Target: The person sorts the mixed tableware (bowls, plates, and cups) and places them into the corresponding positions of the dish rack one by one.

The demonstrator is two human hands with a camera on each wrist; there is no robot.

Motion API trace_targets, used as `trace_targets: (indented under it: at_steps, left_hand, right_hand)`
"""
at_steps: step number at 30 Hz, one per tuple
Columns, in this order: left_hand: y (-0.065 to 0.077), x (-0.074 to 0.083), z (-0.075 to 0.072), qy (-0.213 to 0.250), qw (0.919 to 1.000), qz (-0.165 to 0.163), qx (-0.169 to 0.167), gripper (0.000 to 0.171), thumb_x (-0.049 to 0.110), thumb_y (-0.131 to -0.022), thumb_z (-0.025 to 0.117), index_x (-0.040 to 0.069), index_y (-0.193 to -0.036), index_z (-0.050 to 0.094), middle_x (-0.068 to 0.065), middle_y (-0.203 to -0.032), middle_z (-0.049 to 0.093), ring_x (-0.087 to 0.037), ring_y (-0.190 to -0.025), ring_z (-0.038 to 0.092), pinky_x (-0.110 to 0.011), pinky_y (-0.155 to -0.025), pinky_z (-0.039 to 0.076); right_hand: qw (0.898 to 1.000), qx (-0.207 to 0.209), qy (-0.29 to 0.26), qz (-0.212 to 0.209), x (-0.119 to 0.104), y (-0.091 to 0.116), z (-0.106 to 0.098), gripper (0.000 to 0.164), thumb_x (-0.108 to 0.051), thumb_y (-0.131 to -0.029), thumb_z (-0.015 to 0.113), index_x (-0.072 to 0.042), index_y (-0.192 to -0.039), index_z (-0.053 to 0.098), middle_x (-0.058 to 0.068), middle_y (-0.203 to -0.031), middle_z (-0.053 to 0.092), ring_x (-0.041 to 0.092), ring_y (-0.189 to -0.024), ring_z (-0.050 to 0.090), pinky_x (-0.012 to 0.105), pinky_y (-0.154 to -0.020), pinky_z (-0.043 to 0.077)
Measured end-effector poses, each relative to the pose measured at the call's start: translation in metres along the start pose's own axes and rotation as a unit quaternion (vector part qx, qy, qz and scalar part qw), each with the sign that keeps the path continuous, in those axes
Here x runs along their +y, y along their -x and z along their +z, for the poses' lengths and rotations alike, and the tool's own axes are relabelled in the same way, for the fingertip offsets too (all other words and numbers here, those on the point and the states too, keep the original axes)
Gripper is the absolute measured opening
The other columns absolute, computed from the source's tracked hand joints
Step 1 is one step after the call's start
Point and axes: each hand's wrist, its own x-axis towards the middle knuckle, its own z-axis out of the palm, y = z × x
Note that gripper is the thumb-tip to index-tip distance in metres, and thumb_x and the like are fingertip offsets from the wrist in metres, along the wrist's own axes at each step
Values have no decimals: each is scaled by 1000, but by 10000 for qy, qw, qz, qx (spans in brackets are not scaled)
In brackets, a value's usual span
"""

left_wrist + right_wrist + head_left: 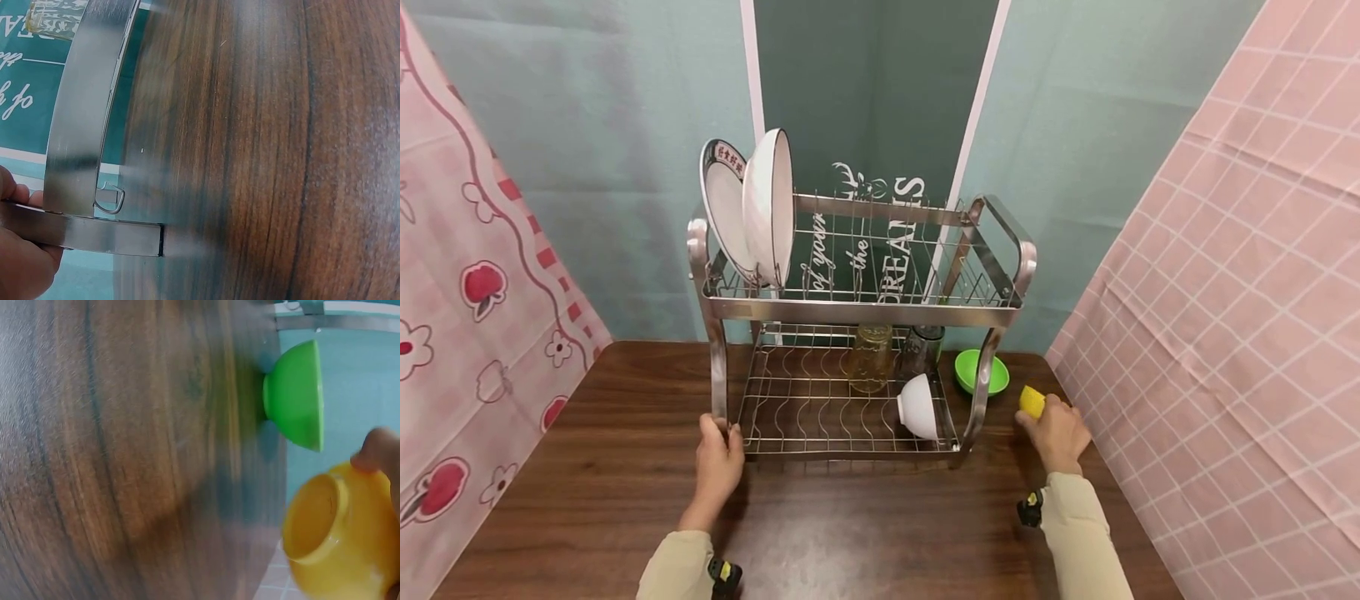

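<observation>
A two-tier metal dish rack (pixel 865 314) stands on the wooden table. My left hand (pixel 718 462) grips its front left leg near the bottom; the left wrist view shows fingers (pixel 25 265) around the metal leg (pixel 81 231). Off the rack's right side, my right hand (pixel 1057 429) holds a yellow bowl (pixel 350 531) by its rim, tilted and above the table. Just beyond it a green bowl (pixel 982 372) sits upright on the table, apart from the yellow one. On the lower tier a white bowl (pixel 917 408) lies on its side at the right.
In the upper tier's left end stand a patterned plate (pixel 726 200) and a large white bowl (pixel 767 208). An amber glass (pixel 871 358) and a dark clear glass (pixel 921 352) are at the back of the lower tier. A pink checked curtain (pixel 1240 308) borders the right side.
</observation>
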Motion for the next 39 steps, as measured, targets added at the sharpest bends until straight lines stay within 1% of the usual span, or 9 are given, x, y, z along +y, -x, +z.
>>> trace_targets:
  at_steps: [4, 7, 10, 14, 18, 23, 28, 33, 39]
  left_hand:
    - [0, -1, 0, -10, 10000, -5, 2, 18, -6, -85, 52, -2, -95, 38, -17, -80, 53, -34, -62, 48, -45, -56, 36]
    - [0, -2, 1, -11, 10000, -20, -17, 18, -6, -85, 51, -2, -95, 38, -17, -80, 52, -34, -62, 48, -44, -56, 36]
    - [0, -3, 1, -7, 10000, -15, 0, 18, -6, -85, 52, -2, -95, 37, -17, -79, 52, -33, -62, 48, -44, -56, 35]
    - [0, -2, 2, -39, 10000, -17, 27, 18, -5, -85, 52, -2, -95, 37, -17, -79, 53, -35, -62, 48, -45, -56, 36]
    - [0, -1, 2, -49, 10000, -35, 34, 18, -5, -84, 51, -2, -96, 37, -19, -81, 53, -36, -63, 49, -47, -57, 36]
    - [1, -1, 2, -26, 10000, 30, 81, 18, -4, -84, 51, -2, -95, 37, -19, -80, 53, -36, -62, 48, -48, -56, 36]
    - [0, -3, 2, 3, 9999, 73, 129, 18, -4, -84, 51, -1, -95, 37, -17, -77, 52, -35, -61, 48, -47, -55, 36]
    - [1, -4, 3, -2, 10000, 31, 90, 18, -4, -85, 51, -1, -96, 37, -18, -79, 52, -36, -61, 48, -47, -55, 36]
    - [1, -2, 3, -1, 9999, 60, 123, 18, -5, -83, 51, 0, -94, 37, -16, -75, 50, -35, -60, 48, -47, -55, 35]
  right_hand:
    - [9989, -419, 118, 193, -4, 0, -7, 47, -47, -68, 70, -4, -72, 50, 11, -54, 44, 28, -45, 43, 39, -37, 28]
    - [9969, -736, 186, 220, -8, 2, -13, 52, -54, -69, 67, -4, -70, 52, 9, -52, 44, 25, -43, 42, 38, -38, 29]
    - [9923, -1193, 221, 231, -13, 3, -21, 58, -61, -71, 63, -4, -75, 57, 9, -56, 47, 25, -47, 44, 39, -41, 31]
    - [9843, -1736, 294, 140, -18, 7, -28, 68, -68, -73, 58, -2, -88, 61, 10, -62, 50, 27, -53, 47, 41, -44, 34]
    - [9774, -2092, 268, 109, -22, 14, -35, 72, -69, -74, 56, -1, -97, 62, 11, -66, 52, 27, -56, 49, 42, -45, 34]
    - [9742, -2250, 129, 119, -29, 22, -43, 78, -71, -73, 54, -1, -106, 63, 10, -69, 54, 26, -58, 49, 41, -47, 34]
    - [9724, -2333, 34, 87, -36, 29, -52, 76, -73, -72, 54, -3, -100, 63, 8, -66, 52, 25, -57, 48, 40, -48, 34]
    - [9690, -2469, 14, 31, -41, 35, -58, 74, -72, -72, 55, -3, -99, 64, 6, -66, 51, 24, -58, 48, 41, -48, 35]
    - [9653, -2604, -145, -77, -50, 41, -59, 64, -68, -73, 58, -6, -89, 63, 4, -63, 51, 22, -58, 48, 42, -51, 35]
